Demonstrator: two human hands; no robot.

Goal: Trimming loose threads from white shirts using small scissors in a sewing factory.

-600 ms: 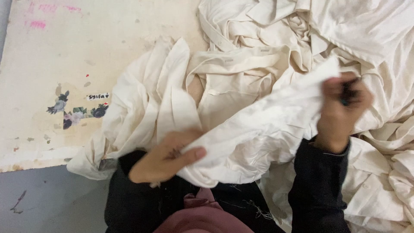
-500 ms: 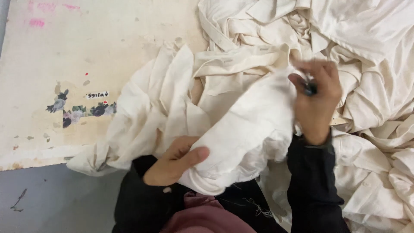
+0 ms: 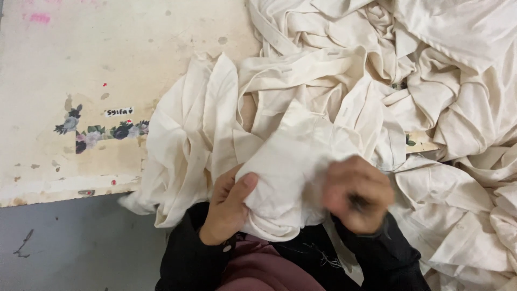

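In the head view, a cream cloth, crumpled and soft-folded, is lying bunched at the near desk edge. The left hand is clenching its grip on the cloth's lower fold. The right hand is blurring against it; its grip cannot be told.

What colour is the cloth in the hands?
Plain cream, off-white cloth, clearest in the head view.

Cloth: plain cream. Desk: pale beige, stained; dark floral sticker near front edge. Sleeves: black.
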